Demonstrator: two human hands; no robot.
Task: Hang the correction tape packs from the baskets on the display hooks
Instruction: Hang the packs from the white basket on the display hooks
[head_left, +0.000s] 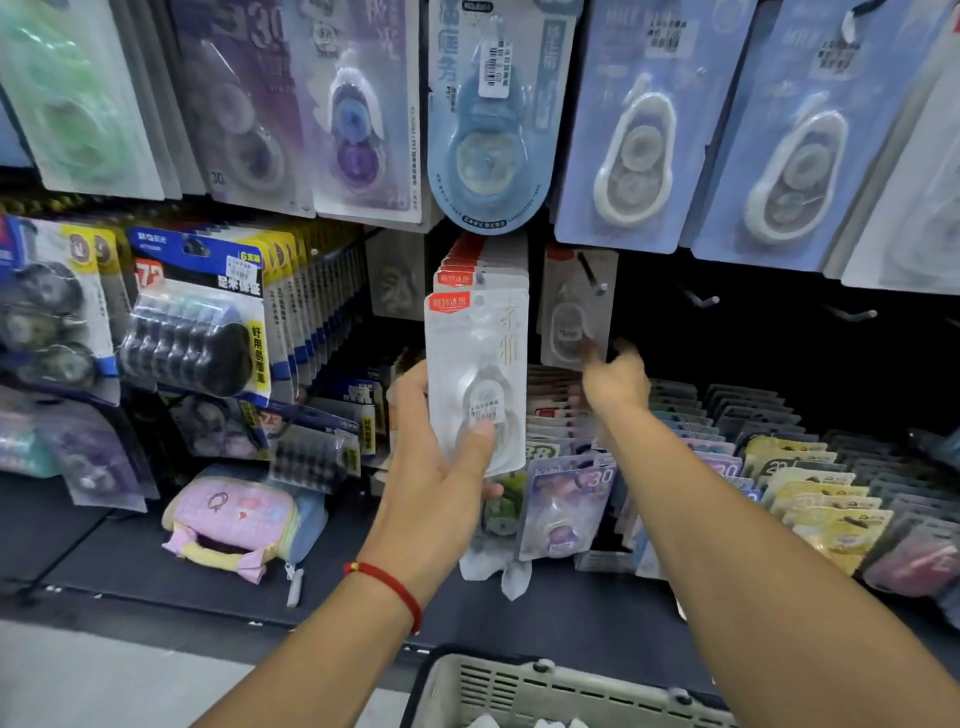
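While the left hand (441, 457) holds a fanned stack of white correction tape packs (480, 364) upright, thumb across the front blister and fingers behind, the punched tops stay free and level with the row of display hooks. That grip keeps the reserve of packs close to the hooks, so each can be drawn off in turn. The right hand (615, 382) reaches forward to a single pack (574, 312) that hangs on the nearest hook (592, 275); its fingers are blurred, so whether the grip pinches the lower edge of the card or only touches it cannot be told. Judged from this pose, the pack is being seated or steadied on the peg. Two bare hooks (701, 299) stand to the right, near one another, probably the next places to fill. A slotted basket (545, 691) sits just below the forearms, some white items showing inside it. Blue-carded packs (623, 130) fill the row above.
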